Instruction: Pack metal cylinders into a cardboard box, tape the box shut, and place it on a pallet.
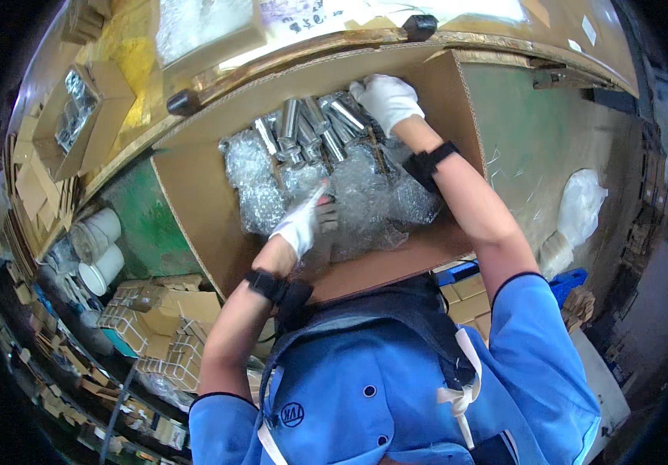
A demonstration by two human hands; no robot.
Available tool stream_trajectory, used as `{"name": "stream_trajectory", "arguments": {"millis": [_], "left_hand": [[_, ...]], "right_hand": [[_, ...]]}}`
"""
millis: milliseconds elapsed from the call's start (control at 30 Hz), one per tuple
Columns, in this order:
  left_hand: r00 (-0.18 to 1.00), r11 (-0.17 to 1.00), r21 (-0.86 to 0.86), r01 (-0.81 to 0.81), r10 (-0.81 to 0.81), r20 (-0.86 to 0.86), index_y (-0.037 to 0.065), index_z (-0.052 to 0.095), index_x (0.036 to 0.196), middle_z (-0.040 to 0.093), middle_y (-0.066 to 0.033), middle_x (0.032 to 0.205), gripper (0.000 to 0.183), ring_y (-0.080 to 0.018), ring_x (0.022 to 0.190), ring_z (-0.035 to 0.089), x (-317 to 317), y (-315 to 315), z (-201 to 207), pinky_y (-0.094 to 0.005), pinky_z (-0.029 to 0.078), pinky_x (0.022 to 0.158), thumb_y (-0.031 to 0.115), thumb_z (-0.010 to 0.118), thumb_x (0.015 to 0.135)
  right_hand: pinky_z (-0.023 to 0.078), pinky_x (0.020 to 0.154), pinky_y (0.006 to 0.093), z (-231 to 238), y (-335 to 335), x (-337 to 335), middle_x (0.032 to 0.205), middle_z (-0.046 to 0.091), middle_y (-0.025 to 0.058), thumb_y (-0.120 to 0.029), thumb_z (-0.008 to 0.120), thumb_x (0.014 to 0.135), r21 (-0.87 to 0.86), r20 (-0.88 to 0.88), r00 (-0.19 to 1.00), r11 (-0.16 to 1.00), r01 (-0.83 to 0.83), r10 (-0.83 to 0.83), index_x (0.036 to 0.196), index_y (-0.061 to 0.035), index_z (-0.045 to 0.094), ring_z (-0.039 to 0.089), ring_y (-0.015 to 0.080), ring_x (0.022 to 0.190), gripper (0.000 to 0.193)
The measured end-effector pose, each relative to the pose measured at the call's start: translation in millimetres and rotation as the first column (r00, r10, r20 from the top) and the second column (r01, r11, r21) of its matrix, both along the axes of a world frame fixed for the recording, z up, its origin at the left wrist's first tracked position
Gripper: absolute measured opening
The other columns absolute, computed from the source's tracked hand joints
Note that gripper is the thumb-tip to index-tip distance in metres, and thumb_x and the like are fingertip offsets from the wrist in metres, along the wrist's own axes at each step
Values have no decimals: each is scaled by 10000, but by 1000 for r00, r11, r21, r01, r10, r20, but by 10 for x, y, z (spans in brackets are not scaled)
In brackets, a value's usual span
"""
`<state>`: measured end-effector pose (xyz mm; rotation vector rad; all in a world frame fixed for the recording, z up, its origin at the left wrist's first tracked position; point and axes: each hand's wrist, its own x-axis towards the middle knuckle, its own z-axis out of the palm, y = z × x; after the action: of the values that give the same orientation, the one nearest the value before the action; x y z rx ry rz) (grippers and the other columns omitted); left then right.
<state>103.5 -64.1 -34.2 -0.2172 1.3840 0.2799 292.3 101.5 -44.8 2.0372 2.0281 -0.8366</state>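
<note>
A large open cardboard box (194, 209) stands in front of me. Shiny metal tubes (291, 124) lie in its far half, and clear bubble wrap (361, 194) is bunched around them. My left hand (303, 225), in a white glove, rests over the near bubble wrap. Its index finger is stretched out and its other fingers are loosely bent, with nothing seen in them. At the far right of the box, my gloved right hand (390, 102) reaches in beside the tubes, by the far wall. Its fingers are curled together, and whatever they grip is hidden.
Beyond the box runs a wooden-edged workbench (489, 56) with black knobs on its rim. A smaller carton (66, 159) holding wrapped metal parts sits on it at left. White buckets (101, 267) and a white wire basket (171, 349) stand at lower left. A plastic bag (582, 205) lies at right.
</note>
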Motion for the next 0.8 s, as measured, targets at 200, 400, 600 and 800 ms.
{"name": "stream_trajectory", "arguments": {"millis": [200, 400, 600, 800], "left_hand": [[988, 911, 397, -111, 143, -52, -6, 588, 1054, 631, -115, 981, 253, -183, 773, 618, 180, -139, -693, -318, 504, 647, 156, 647, 869], [877, 710, 515, -480, 384, 288, -59, 563, 1026, 635, -154, 1005, 154, -212, 877, 642, -70, 71, 268, -325, 546, 810, 18, 524, 899], [839, 763, 383, -521, 375, 395, -64, 486, 1147, 615, -191, 1060, 263, -331, 970, 628, -276, 98, 346, -402, 544, 856, 58, 488, 913], [741, 803, 275, -529, 279, 611, -30, 506, 1199, 639, -145, 1060, 375, -261, 930, 641, -264, 89, 339, -368, 533, 846, 171, 578, 890]], "right_hand": [[534, 747, 430, -356, -319, -270, 1016, 642, 260, -167, 533, 833, 58, 159, 901, 907, -417, 404, 1075, 87, 589, 664, 368, 904, 355], [519, 745, 441, 22, -170, -164, 867, 648, 258, -104, 514, 789, -138, -35, 951, 941, -310, 308, 1011, 10, 635, 660, 360, 850, 277], [516, 590, 389, 761, -482, -132, 818, 598, 169, -554, 547, 839, 264, -253, 778, 815, -516, 575, 993, -60, 573, 634, 317, 715, 518], [503, 686, 385, 764, -666, -323, 852, 586, 92, -512, 707, 696, 389, -464, 612, 768, -509, 640, 916, -82, 648, 596, 289, 766, 487]]}}
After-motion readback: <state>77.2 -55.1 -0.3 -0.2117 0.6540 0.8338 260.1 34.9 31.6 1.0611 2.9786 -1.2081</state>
